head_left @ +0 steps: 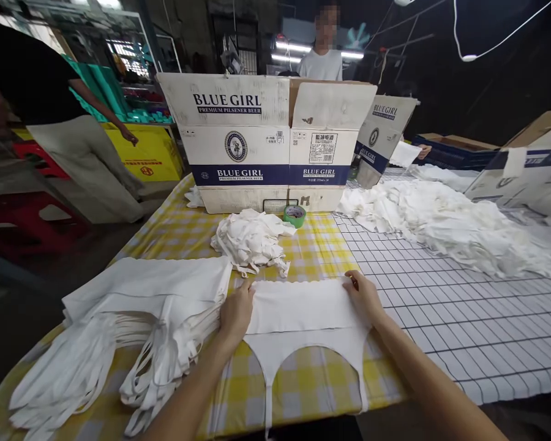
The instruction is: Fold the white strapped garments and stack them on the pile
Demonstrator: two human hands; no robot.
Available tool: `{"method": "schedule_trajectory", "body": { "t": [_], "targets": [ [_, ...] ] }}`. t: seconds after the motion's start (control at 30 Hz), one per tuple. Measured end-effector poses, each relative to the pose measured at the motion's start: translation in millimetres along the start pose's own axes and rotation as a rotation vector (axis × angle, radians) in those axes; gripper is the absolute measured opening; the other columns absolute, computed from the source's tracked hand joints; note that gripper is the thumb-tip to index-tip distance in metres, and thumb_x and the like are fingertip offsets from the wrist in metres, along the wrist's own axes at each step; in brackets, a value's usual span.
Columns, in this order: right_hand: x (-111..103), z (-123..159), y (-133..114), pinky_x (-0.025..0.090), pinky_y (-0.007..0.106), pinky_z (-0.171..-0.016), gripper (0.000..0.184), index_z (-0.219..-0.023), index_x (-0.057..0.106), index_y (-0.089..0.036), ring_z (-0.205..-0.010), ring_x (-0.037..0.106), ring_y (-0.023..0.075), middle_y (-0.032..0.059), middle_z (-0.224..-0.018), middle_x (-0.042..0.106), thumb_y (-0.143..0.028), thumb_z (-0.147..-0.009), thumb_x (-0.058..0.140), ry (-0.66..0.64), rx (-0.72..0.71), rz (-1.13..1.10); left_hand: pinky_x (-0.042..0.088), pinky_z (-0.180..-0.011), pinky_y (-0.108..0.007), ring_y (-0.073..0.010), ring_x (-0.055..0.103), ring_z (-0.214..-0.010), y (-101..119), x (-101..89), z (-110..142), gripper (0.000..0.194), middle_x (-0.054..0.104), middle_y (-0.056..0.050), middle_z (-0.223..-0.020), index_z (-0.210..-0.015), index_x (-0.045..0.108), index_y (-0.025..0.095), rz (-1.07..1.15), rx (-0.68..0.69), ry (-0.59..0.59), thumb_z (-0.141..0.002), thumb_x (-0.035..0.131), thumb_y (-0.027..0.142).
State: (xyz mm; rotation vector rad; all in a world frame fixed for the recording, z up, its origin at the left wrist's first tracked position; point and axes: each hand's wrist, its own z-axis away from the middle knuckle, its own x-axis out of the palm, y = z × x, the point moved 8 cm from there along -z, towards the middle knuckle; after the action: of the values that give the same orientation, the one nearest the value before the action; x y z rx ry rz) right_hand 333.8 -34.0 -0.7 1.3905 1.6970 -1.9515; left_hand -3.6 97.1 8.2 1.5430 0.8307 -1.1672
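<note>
A white cloth piece (303,309) with thin straps lies flat on the yellow checked tablecloth (312,245) in front of me. My left hand (236,311) presses on its left edge, fingers curled down on the fabric. My right hand (362,297) holds its right edge, fingers bent onto the cloth. To the left sits a neat stack of similar white pieces (138,306), straps hanging toward me. A loose heap of white pieces (252,240) lies just beyond the flat piece.
A Blue Girl cardboard box (257,141) stands open at the table's far side with a green tape roll (294,215) before it. A long pile of white cloth (450,226) covers the grid-patterned cloth at right. A person in white stands behind the box; another stands far left.
</note>
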Motion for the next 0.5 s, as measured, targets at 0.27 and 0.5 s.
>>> {"method": "schedule_trajectory", "body": {
  "t": [0.27,0.5],
  "targets": [
    [14,24,-50,0.029,0.047,-0.098,0.045,-0.133,0.037,-0.023,-0.126,0.032,0.0287,0.0094,-0.139,0.036,-0.038,-0.091,0.031,0.097,-0.312,0.414,0.028,-0.101,-0.046,-0.0301,0.031,-0.128,48,-5.7,33,0.055,0.034,-0.009,-0.141,-0.139,0.025,0.023,-0.133,0.404,0.165,-0.088,0.041,0.036],
    [42,41,-18,0.017,0.047,-0.107,0.051,-0.14,0.02,-0.034,-0.136,0.015,0.0223,-0.0034,-0.148,0.021,-0.048,-0.092,0.023,-0.186,-0.312,0.526,0.015,-0.109,-0.049,-0.0237,0.011,-0.137,48,29.5,57,0.059,0.013,0.0,-0.149,-0.141,0.012,0.031,-0.098,0.615,-0.142,-0.089,0.03,0.05]
  ]
}}
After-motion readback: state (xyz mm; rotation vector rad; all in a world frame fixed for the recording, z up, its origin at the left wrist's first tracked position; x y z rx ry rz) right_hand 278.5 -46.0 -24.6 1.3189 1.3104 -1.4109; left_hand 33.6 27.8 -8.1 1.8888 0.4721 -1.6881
